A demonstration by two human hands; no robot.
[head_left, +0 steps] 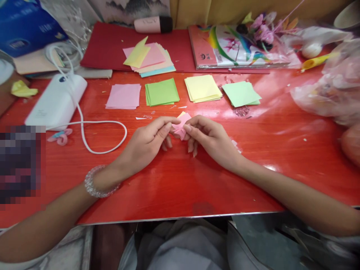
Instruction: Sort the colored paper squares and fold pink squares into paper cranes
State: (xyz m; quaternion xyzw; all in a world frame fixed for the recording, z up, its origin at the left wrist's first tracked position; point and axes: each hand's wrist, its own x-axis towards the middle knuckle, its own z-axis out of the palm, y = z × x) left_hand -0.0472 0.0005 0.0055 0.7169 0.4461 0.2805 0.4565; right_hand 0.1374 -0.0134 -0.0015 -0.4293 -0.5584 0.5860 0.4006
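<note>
Between my two hands, just above the red table, is a small piece of folded pink paper point(182, 123) with a bit of yellow showing at its top edge. My left hand point(150, 140) grips its left side between thumb and forefinger, a beaded bracelet point(90, 182) on the wrist. From the other side, my right hand point(212, 138) pinches the paper, its lower fingers curled beneath. Fingers cover part of the folds. Beyond the hands lie square paper stacks in a row: pink point(123, 96), bright green point(162, 92), yellow point(203, 88) and pale green point(242, 93).
A white power bank point(56, 101) with a looped white cable point(104, 152) lies on the left. Behind the stacks are fanned coloured sheets point(153, 56) on a red folder point(107, 45) and a wrapped paper pack point(225, 48). Crumpled clear plastic point(323, 93) sits at the right.
</note>
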